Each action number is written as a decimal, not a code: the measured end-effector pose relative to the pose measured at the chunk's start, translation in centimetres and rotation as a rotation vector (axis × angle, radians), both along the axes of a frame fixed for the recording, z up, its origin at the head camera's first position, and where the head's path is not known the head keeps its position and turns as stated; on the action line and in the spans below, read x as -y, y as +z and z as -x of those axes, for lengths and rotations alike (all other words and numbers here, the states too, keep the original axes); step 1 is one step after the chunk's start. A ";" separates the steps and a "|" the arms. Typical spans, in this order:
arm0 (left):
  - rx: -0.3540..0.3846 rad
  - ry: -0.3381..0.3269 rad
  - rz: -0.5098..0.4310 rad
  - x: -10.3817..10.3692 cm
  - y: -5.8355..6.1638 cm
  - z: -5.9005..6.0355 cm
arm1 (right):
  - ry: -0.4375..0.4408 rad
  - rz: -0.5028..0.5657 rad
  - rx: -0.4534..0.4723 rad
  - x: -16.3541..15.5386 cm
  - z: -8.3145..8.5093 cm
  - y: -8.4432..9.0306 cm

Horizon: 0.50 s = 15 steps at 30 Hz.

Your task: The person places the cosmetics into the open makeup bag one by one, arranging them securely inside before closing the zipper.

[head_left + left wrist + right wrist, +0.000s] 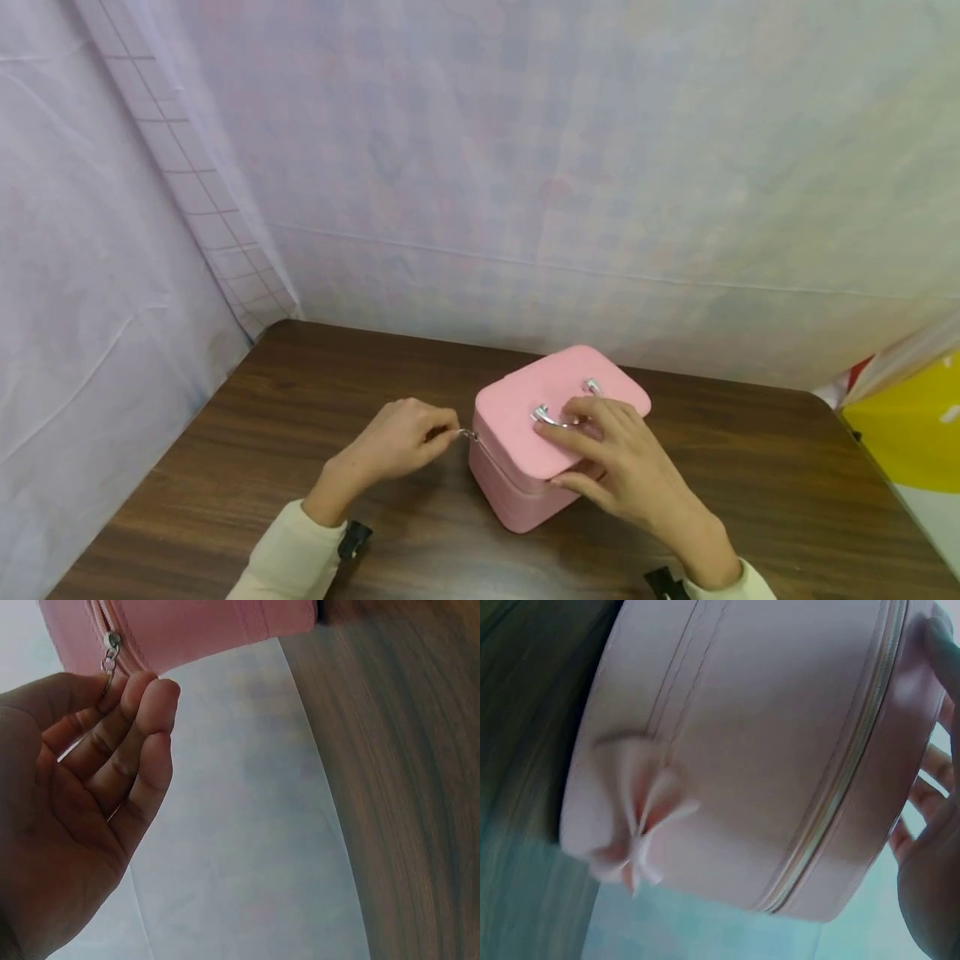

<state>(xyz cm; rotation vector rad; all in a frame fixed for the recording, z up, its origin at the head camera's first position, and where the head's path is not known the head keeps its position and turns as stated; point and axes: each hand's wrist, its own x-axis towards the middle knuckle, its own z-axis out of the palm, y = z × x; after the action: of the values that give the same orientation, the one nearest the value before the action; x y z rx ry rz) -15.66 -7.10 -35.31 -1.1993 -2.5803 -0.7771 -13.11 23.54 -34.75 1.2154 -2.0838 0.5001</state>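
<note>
A pink cosmetic case (517, 508) stands on the table, its lid down and a silver carry handle (555, 422) on top. Left of the case, my left hand (408, 437) pinches the small metal zipper pull (109, 658) between thumb and fingers. The pull is drawn out from the case's side by a short chain link. My right hand (618, 458) holds the lid at its near edge, fingertips on top by the handle and thumb against the rim. A pink bow (641, 817) decorates one wall, below the zipper track (847, 772), in the right wrist view.
The brown wood-grain table (300, 400) extends around the case. A pale patterned cloth (525, 167) hangs behind it, and a white curtain (97, 250) hangs at the left. Something yellow (907, 433) lies past the right table edge.
</note>
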 end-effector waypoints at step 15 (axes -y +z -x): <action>0.062 -0.151 -0.038 -0.7 -0.6 -0.1 | -0.126 -0.038 -0.095 0.2 0.5 -1.0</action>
<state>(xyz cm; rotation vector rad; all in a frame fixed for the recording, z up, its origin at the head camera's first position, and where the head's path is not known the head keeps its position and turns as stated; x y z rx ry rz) -15.52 -6.37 -35.86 -1.3930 -2.5335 -0.9030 -13.64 23.30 -35.78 1.0986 -2.0812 0.3399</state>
